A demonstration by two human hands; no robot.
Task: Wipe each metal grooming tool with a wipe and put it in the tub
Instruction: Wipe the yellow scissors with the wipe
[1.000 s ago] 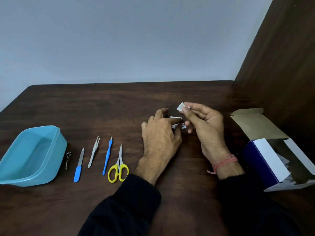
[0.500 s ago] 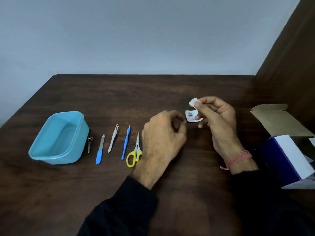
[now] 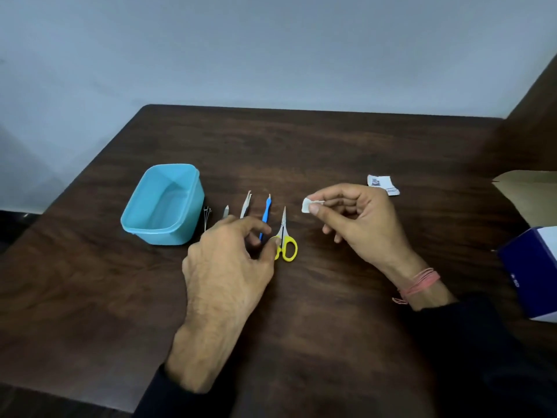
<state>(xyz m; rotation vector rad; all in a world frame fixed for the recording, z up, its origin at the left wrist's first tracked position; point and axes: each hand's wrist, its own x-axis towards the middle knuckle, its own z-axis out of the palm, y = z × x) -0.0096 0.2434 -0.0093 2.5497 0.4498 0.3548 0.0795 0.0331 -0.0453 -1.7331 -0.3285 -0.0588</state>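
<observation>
Right hand [image 3: 358, 218] is pinching a small white wipe [image 3: 308, 204] between thumb and forefinger, above the table [image 3: 331, 297]. Left hand [image 3: 232, 257] is hovering with loosely curled fingers over the tool row, thumb tip at the yellow scissors [image 3: 284, 239] handle (contact unclear). It is hiding the lower parts of the nail file [image 3: 226, 212], tweezers [image 3: 245, 205] and blue-handled tool [image 3: 265, 217]. Clippers [image 3: 206, 213] are sitting partly behind the blue tub [image 3: 187, 233]. Torn wrapper [image 3: 382, 184] is lying beyond the right hand. Box [image 3: 530, 260] is being cut off at the right edge.

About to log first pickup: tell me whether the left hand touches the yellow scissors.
Touching: the head view shows the left hand's thumb tip against the yellow scissors' near handle loop.
</observation>
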